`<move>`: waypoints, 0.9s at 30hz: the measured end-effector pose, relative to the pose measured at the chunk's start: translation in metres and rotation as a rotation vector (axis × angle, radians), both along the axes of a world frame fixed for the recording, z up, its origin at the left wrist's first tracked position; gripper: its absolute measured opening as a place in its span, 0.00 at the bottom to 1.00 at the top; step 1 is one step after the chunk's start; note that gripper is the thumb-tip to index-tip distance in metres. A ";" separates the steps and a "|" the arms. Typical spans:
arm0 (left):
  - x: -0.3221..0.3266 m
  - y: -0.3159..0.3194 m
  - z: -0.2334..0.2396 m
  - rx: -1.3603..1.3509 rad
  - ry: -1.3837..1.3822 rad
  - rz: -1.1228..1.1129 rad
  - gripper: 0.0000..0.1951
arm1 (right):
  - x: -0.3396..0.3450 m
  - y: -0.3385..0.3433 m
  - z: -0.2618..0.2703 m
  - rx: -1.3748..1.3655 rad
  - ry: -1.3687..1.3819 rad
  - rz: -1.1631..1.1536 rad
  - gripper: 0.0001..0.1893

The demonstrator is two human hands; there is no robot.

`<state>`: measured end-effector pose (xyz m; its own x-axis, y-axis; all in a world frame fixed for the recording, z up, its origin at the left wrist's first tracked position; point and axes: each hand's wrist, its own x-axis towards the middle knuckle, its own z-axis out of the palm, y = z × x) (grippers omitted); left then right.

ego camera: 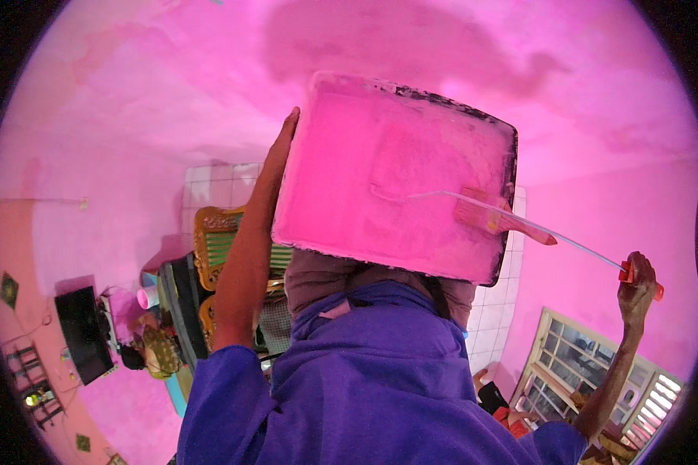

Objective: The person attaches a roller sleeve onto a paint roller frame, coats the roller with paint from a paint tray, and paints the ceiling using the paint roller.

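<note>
A large paint tray (337,174) coated in bright pink paint is held up in front of my body, its black rim showing through in patches. My left hand (291,123) grips the tray's left edge; most of its fingers are hidden. In my right hand (637,285), out to the right, is the orange handle of a paint roller (581,247). The roller's thin metal rod crosses the tray's right rim, and its far end blends into the pink paint. A pink-stained paintbrush (488,212) lies under the rod, its handle sticking out past the rim.
Below left stands a carved wooden chair (218,247) with green slats. A flat television (84,334) and a small pink bucket (148,297) are farther left. White floor tiles (494,314) show below the tray. A framed window (581,354) is at right, with red cloth (516,427) nearby.
</note>
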<state>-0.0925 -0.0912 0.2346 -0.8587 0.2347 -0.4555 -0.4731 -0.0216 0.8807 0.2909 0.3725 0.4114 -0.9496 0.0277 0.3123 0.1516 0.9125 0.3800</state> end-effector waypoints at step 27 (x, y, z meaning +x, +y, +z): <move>-0.006 -0.012 -0.013 -0.030 0.028 -0.038 0.43 | -0.004 -0.009 -0.011 -0.259 -0.057 -0.282 0.13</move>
